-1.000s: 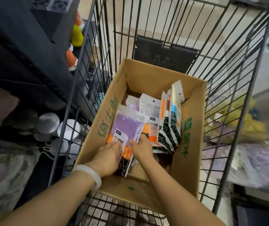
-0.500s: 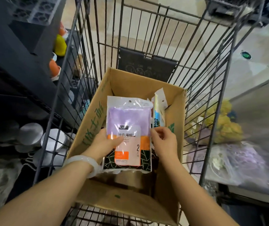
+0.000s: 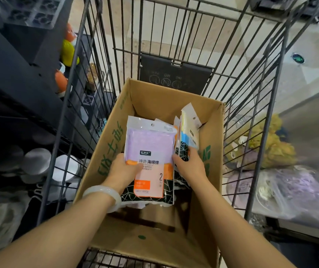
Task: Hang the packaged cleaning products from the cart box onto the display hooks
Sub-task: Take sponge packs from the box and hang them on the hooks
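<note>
An open cardboard box (image 3: 154, 235) stands inside a black wire cart (image 3: 73, 120). My left hand (image 3: 125, 171) holds a purple sponge pack (image 3: 151, 144) upright above the box, thumb across its front label. My right hand (image 3: 189, 165) grips a second pack (image 3: 188, 130) with blue and yellow sponges, which stands on edge among several other packs against the box's right wall. No display hooks are in view.
Dark shelving (image 3: 19, 78) with white lids and orange and yellow bottles stands left of the cart. Plastic bags with yellow and purple goods (image 3: 270, 151) lie to the right, outside the wire wall. Pale floor tiles show beyond the cart.
The purple pack was lying in the box a second ago; my left hand lifted it upright. My right hand let go of its edge and moved right onto the packs by the box wall.
</note>
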Tool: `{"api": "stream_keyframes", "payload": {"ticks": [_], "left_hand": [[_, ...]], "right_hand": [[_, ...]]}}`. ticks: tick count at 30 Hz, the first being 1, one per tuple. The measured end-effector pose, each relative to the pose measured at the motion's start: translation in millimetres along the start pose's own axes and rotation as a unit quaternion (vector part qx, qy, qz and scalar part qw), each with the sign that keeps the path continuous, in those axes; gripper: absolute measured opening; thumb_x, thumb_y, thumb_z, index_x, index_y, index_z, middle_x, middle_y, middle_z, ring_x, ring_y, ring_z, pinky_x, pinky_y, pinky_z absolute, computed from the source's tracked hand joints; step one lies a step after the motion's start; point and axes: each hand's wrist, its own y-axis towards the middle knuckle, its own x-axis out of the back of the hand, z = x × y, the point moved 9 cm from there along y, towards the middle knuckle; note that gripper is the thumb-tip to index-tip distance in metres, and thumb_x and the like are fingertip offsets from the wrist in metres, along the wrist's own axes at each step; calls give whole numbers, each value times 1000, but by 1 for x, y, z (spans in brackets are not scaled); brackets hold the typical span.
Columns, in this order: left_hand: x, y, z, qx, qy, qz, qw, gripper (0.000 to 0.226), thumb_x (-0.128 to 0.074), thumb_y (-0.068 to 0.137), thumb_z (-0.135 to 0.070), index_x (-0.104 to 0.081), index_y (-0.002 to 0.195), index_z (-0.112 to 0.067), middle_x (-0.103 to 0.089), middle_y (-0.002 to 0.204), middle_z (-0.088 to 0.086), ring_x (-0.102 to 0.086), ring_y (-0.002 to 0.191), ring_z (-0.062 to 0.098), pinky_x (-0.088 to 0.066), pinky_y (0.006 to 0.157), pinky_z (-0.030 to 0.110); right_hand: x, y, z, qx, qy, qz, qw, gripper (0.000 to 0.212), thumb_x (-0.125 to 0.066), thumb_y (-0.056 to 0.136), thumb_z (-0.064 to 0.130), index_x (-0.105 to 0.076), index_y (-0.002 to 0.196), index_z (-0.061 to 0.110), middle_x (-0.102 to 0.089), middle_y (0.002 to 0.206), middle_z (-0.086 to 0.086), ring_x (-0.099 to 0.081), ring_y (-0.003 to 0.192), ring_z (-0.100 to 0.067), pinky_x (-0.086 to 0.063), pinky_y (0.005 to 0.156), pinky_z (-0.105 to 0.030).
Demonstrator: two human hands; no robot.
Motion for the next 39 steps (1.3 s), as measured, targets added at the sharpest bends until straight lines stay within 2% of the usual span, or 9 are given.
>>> {"api": "stream_keyframes", "payload": {"ticks": [9,14,17,22,26,30,34,36,39], "left_hand": [[26,5,3,23,54,-83,995,35,-64,81,-4,-54,114,-4,-66,104,13,-65,94,32,-54,83,44],[2,3,3,-1,-20,9,1000,25,-58,84,0,-61,108,-2,-70,103,15,-65,95,29,-54,85,41],[-9,0,-1,3,-90,-9,996,14,-56,87,-9,-56,101,-7,-65,82,5,-60,76,19,-51,64,22],[-23,-3,5,29,-164,71,984,44,-47,92,-51,-66,113,-16,-74,103,6,-70,94,19,-51,86,36],[-20,-2,6,15,-161,69,984,34,-65,84,-3,-62,118,-4,-70,112,15,-69,97,25,-54,86,36],[-10,-10,2,25,-157,68,985,38,-63,82,6,-60,119,-3,-69,113,17,-66,102,31,-51,93,43],[10,-27,1,43,-182,88,978,47,-64,82,2,-52,127,-4,-65,119,19,-62,109,37,-47,98,53],[17,-38,-2,34,-201,107,973,50,-63,83,3,-48,130,-5,-63,123,19,-60,112,38,-45,99,54],[25,-58,-12,12,-229,117,966,48,-60,81,10,-50,126,-5,-65,118,20,-63,107,38,-51,91,50]], "right_hand": [[2,-4,1,5,-91,-22,996,34,-42,92,24,-38,123,12,-61,111,-13,-60,88,-27,-51,70,-37],[-5,-45,25,109,-198,-35,974,36,-42,89,38,-42,119,18,-61,108,-5,-58,87,-21,-48,70,-34],[-41,-75,42,185,-329,-12,926,48,-39,89,40,-39,129,12,-53,121,-9,-51,106,-27,-41,90,-37],[-81,-89,37,166,-434,46,884,62,-36,94,37,-17,143,6,-31,142,-24,-29,131,-37,-16,113,-48],[-91,-95,39,211,-442,63,869,67,-43,91,43,-19,143,8,-33,139,-23,-32,128,-37,-17,111,-47],[-58,-91,38,263,-291,42,919,54,-52,87,47,-43,131,17,-45,132,-4,-40,121,-22,-28,104,-32],[-6,-62,28,116,-18,3,993,52,-65,81,40,-41,125,26,-45,119,7,-43,113,-9,-37,99,-30],[-7,-51,26,31,95,61,993,36,-62,85,40,-44,113,26,-55,118,3,-55,106,-14,-46,92,-32],[-12,-52,37,16,74,115,990,39,-47,93,42,-56,118,14,-65,114,-4,-62,103,-20,-49,86,-33]]}}
